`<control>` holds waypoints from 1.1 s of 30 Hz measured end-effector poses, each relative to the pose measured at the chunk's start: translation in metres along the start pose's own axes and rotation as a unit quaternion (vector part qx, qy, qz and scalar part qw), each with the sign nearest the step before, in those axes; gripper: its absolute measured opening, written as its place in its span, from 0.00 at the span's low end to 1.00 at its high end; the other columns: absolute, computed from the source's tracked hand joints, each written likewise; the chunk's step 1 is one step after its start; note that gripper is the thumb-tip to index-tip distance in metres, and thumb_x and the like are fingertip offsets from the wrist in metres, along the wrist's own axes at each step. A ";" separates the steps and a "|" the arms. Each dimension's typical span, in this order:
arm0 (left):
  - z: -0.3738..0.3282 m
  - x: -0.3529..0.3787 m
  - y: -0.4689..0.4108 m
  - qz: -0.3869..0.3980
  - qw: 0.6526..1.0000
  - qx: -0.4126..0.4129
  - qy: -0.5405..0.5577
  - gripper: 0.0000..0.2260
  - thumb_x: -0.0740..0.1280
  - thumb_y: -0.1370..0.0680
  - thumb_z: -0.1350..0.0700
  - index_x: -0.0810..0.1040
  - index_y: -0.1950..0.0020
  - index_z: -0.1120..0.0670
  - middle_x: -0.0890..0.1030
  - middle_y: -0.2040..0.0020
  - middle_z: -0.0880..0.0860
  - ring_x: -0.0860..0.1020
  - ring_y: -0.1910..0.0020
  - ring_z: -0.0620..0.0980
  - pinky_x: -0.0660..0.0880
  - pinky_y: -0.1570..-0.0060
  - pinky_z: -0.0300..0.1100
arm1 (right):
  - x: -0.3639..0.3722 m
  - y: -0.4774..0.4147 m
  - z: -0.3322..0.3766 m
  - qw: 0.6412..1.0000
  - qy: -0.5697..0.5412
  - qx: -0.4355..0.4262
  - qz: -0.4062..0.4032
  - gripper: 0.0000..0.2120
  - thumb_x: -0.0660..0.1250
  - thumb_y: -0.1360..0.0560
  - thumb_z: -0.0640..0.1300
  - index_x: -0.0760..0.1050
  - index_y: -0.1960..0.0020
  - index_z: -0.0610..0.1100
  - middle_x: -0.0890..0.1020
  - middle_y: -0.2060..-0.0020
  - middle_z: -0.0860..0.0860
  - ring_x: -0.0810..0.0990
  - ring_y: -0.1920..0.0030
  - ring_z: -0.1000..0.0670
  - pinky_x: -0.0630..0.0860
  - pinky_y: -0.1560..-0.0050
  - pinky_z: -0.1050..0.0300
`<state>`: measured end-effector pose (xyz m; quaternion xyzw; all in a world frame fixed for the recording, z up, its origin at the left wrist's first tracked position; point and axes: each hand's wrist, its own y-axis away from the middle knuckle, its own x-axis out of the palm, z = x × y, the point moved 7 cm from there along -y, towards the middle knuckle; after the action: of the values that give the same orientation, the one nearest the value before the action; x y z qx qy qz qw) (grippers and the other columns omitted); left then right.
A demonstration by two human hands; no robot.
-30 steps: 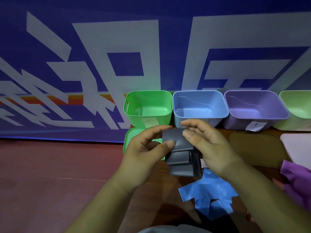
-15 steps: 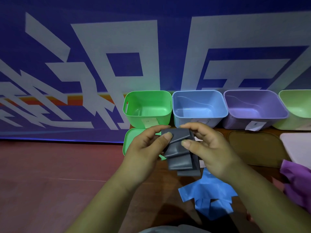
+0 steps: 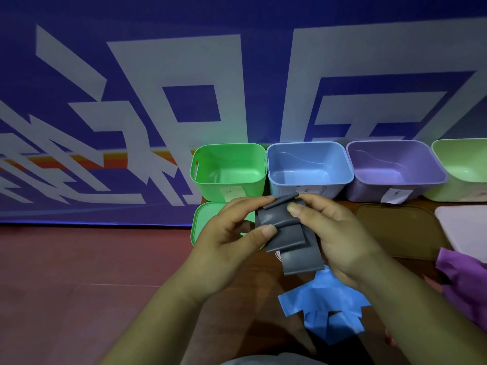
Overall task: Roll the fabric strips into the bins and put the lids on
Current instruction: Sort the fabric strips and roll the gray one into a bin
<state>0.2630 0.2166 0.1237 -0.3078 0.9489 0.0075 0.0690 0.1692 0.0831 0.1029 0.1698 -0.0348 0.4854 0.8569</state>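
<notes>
Both the left hand and right hand pinch a smooth grey strip, its top edge curled into a thin roll, held above the counter just before the glossy, round-cornered green bin and blue bin. Crumpled blue strips lie below.

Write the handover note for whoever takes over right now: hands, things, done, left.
Left hand and right hand: both pinch the grey strip in the air; its top edge is rolled, the rest hangs in folds.
Green bin, blue bin, purple bin: open, nothing inside. Pale green bin at the right edge is cut off.
Green lid, brown lid and pale lid lie flat in front of the bins. Blue strips and purple fabric lie loose nearer the person.
Done: only the first turn of grey.
Left: finish that roll, bin it, roll the rest, fit the lids.
</notes>
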 end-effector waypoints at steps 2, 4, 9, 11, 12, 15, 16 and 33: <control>-0.001 0.001 0.000 -0.019 0.999 -0.014 0.033 0.15 0.72 0.24 0.54 0.81 0.38 0.48 0.80 0.44 0.53 0.79 0.58 0.60 0.78 0.58 0.40 | -0.003 0.000 0.004 0.998 0.056 -0.040 -0.013 0.16 0.73 0.30 0.53 0.80 0.42 0.55 0.83 0.44 0.50 0.82 0.43 0.49 0.78 0.40 0.46; -0.002 0.001 0.000 -0.034 0.997 -0.031 0.061 0.16 0.72 0.27 0.54 0.81 0.40 0.48 0.81 0.47 0.57 0.76 0.62 0.55 0.75 0.63 0.40 | -0.003 0.001 0.009 0.990 0.121 -0.072 0.003 0.18 0.71 0.29 0.57 0.77 0.39 0.63 0.80 0.39 0.55 0.78 0.36 0.53 0.73 0.33 0.46; -0.003 0.002 -0.002 -0.040 0.995 -0.054 0.076 0.14 0.73 0.29 0.52 0.83 0.43 0.46 0.80 0.57 0.63 0.71 0.64 0.54 0.71 0.64 0.46 | -0.001 0.011 0.014 0.988 0.077 -0.077 0.111 0.18 0.69 0.26 0.49 0.77 0.37 0.60 0.82 0.39 0.53 0.82 0.40 0.46 0.80 0.42 0.47; -0.005 0.004 -0.003 -0.039 0.994 -0.059 0.087 0.16 0.71 0.30 0.54 0.82 0.42 0.49 0.84 0.53 0.52 0.74 0.64 0.50 0.74 0.64 0.41 | -0.001 0.016 0.018 0.983 0.080 -0.081 0.141 0.22 0.71 0.28 0.46 0.76 0.35 0.58 0.82 0.41 0.51 0.83 0.43 0.46 0.81 0.48 0.53; -0.005 0.005 -0.004 -0.036 0.994 -0.060 0.089 0.17 0.71 0.30 0.54 0.82 0.41 0.50 0.84 0.50 0.50 0.75 0.63 0.49 0.75 0.64 0.39 | -0.003 0.018 0.020 0.982 0.088 -0.083 0.144 0.24 0.72 0.28 0.44 0.75 0.33 0.55 0.84 0.44 0.52 0.84 0.46 0.49 0.80 0.50 0.57; -0.008 0.008 -0.006 -0.024 0.994 -0.059 0.093 0.18 0.71 0.30 0.56 0.81 0.40 0.52 0.85 0.50 0.47 0.77 0.63 0.46 0.75 0.64 0.36 | -0.008 0.020 0.024 0.983 0.088 -0.087 0.139 0.26 0.72 0.28 0.40 0.73 0.32 0.50 0.85 0.47 0.54 0.84 0.48 0.54 0.79 0.51 0.63; -0.009 0.009 -0.006 -0.018 0.994 -0.057 0.095 0.19 0.71 0.30 0.56 0.81 0.40 0.53 0.86 0.52 0.46 0.78 0.64 0.43 0.75 0.65 0.35 | -0.010 0.021 0.025 0.984 0.082 -0.087 0.136 0.26 0.73 0.30 0.43 0.75 0.32 0.52 0.83 0.42 0.52 0.84 0.45 0.50 0.79 0.49 0.60; -0.001 0.072 -0.034 0.091 0.990 -0.053 0.093 0.15 0.75 0.28 0.61 0.83 0.43 0.49 0.85 0.57 0.42 0.78 0.66 0.40 0.75 0.63 0.34 | -0.074 0.045 0.002 0.997 -0.008 -0.069 -0.045 0.24 0.79 0.35 0.40 0.79 0.40 0.48 0.82 0.41 0.45 0.84 0.46 0.44 0.80 0.51 0.54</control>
<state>0.2254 0.1473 0.1155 -0.2227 0.9736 0.0352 -0.0370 0.0922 0.0427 0.1000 0.1155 -0.0679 0.4411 0.8874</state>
